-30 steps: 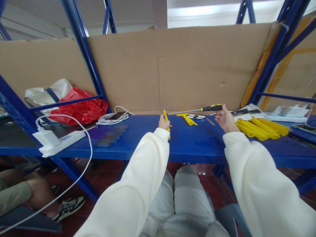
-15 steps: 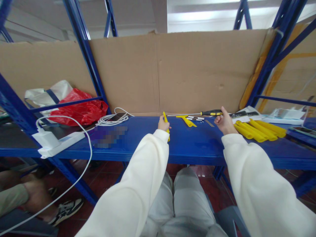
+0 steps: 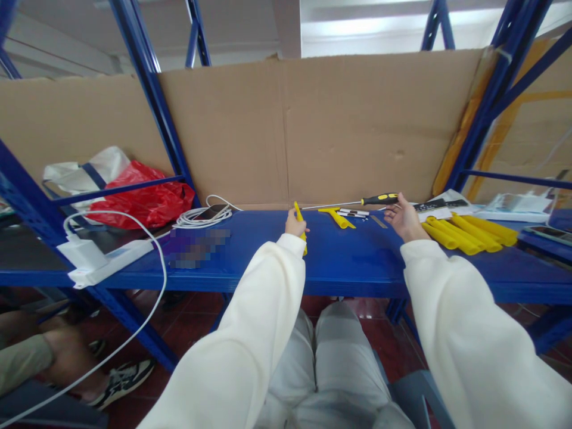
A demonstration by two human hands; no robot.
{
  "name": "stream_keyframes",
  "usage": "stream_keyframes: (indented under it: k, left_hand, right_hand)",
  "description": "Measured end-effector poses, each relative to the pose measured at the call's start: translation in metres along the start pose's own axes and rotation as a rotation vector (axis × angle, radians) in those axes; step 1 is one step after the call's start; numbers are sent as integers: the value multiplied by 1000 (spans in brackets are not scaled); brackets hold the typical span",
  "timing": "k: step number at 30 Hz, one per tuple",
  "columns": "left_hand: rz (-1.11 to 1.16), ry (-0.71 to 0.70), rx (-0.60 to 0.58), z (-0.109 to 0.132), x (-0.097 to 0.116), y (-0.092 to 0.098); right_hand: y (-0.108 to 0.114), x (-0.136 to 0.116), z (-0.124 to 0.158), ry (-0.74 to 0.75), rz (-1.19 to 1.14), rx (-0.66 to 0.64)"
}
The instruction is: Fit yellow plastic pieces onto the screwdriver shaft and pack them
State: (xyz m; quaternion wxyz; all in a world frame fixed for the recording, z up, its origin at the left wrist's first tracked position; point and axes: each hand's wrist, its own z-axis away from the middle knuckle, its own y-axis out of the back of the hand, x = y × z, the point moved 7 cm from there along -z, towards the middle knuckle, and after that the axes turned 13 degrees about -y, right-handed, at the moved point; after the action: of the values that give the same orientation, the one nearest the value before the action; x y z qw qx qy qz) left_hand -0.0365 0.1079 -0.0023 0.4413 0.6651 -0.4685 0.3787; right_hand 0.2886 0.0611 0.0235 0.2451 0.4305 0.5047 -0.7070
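My left hand [image 3: 295,224] is wrapped round a yellow plastic piece [image 3: 300,214], held upright above the blue shelf. In my right hand [image 3: 402,218] is the butt of a long screwdriver [image 3: 379,199] with a black and yellow handle, gripped by the thumb and fingertips. Its thin shaft runs left to the yellow piece; whether the tip is inside it I cannot tell. Between my hands, a yellow T-shaped plastic part [image 3: 338,218] lies on the shelf beside pens [image 3: 353,213] and a small metal strip [image 3: 379,221].
Several yellow tubes [image 3: 469,233] lie at the right by printed papers [image 3: 431,208]. Coiled white cable [image 3: 203,217], a red plastic bag [image 3: 143,193] and a power strip [image 3: 111,262] are at the left. Cardboard [image 3: 357,125] stands behind. Another person's leg [image 3: 67,357] shows lower left.
My right fingers have uncurled a little, and the screwdriver handle has tilted slightly upward. My left hand and the yellow piece stay nearly the same.
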Motion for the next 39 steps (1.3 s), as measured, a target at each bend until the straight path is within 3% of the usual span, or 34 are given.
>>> stream_keyframes:
  k: [4,11,19,39]
  left_hand:
    - [1,-8,0,0,1,0]
    - [8,-6,13,-2,-2,0]
    - [25,-8,32,-4,-4,0]
    - [90,-12,125,-2,-1,8]
  right_hand:
    - [5,1,-4,-13,-22,33]
    - [7,1,-16,2,-35,-48]
    - [2,3,-11,-18,-31,-98]
    - [5,6,-1,-67,-58,-22]
